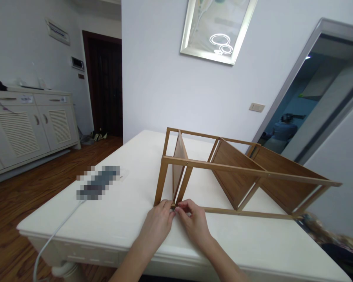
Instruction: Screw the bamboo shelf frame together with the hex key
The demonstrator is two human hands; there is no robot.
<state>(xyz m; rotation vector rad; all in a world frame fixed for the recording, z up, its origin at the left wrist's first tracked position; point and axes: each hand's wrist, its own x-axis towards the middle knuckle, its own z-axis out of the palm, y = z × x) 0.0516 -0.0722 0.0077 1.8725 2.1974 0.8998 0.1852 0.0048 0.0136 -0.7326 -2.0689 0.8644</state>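
A brown wooden shelf rack (223,169) lies on its side across the white table (120,219), its slatless shelf panels standing upright between the rails. My left hand (159,219) is closed around the near bottom rail at the rack's left end, by the joint with the leftmost panel. Right beside it, my right hand (195,221) has thumb and forefinger pinched together at that same joint. Whatever small piece sits between those fingertips is too tiny and covered to name.
On the table's left lies a blurred-out device with a white cable (57,231) running over the edge. A white cabinet (32,125) and a dark door (106,86) stand at the left. Through the doorway at right, a person (282,131) is visible.
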